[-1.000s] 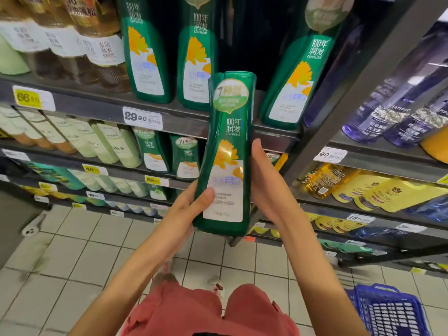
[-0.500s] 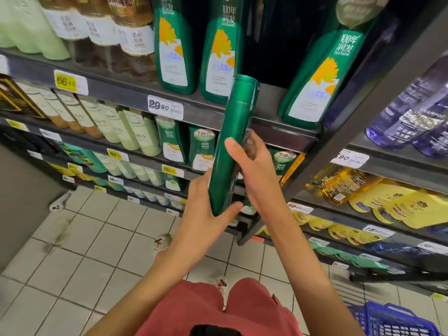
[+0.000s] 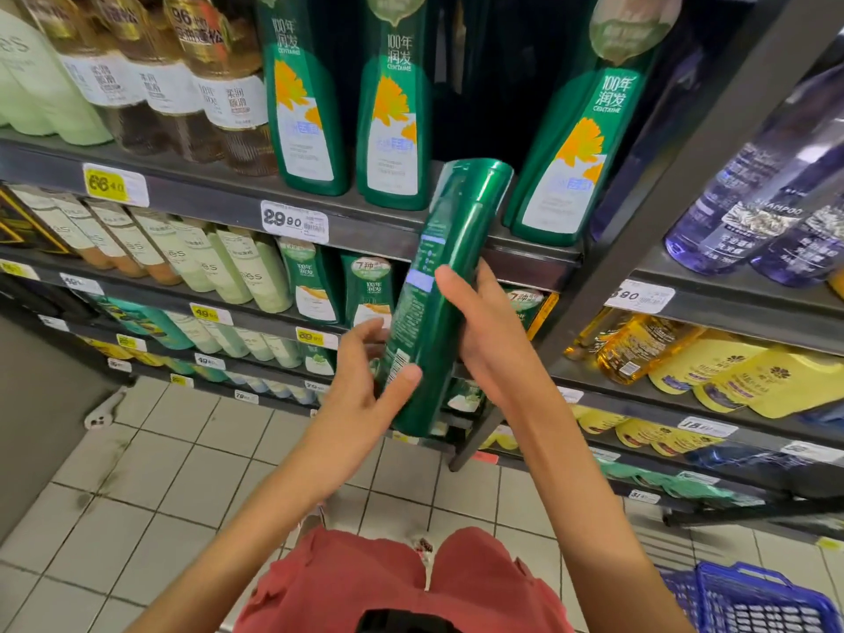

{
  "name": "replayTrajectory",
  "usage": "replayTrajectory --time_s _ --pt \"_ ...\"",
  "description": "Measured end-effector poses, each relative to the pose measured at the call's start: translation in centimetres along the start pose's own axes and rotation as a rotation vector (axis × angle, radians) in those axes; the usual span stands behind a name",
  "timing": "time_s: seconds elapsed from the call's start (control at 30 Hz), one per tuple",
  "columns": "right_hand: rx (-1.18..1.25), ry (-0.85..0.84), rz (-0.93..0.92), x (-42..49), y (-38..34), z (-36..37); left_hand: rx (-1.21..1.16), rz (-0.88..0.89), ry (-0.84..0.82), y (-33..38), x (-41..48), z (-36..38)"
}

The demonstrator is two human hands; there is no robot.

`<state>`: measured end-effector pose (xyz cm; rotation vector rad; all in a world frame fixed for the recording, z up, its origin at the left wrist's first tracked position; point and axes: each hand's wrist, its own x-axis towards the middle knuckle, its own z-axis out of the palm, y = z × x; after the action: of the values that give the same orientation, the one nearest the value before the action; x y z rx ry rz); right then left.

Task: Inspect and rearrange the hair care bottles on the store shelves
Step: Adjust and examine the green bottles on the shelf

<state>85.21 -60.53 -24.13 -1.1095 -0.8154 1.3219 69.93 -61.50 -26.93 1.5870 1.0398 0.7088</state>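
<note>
I hold a tall green shampoo bottle (image 3: 445, 285) in front of the shelves, cap end up and tilted right, its back label with small print and a barcode turned toward me. My right hand (image 3: 484, 331) grips its right side, thumb across the front. My left hand (image 3: 365, 386) holds its lower left, thumb on the front and fingers behind. Matching green bottles (image 3: 306, 98) stand on the upper shelf (image 3: 219, 198), with a dark gap (image 3: 470, 75) between them just above the held bottle.
Brown bottles (image 3: 201, 84) stand left of the green ones. Purple bottles (image 3: 753, 212) and yellow pouches (image 3: 740, 376) fill the right-hand rack. A slanted metal upright (image 3: 607, 267) divides the racks. A blue basket (image 3: 749, 600) sits on the tiled floor at bottom right.
The bottle has been rotated from front label facing me, past its narrow side, to its back label. Both hands shifted their hold, and the view moved closer to the shelves.
</note>
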Motion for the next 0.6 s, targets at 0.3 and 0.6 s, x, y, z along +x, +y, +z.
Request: replayTrajectory --time_s 0.3,0.6 --pt "-0.074 -0.042 0.117 0.0 0.7 -0.4 -0.414 -0.119 -0.216 -0.6 0.1 -0.4" --pt "-0.069 -0.155 0.001 -0.4 2.0 -0.8 -0.476 -0.196 -0.197 -2.2 -0.4 -1.0"
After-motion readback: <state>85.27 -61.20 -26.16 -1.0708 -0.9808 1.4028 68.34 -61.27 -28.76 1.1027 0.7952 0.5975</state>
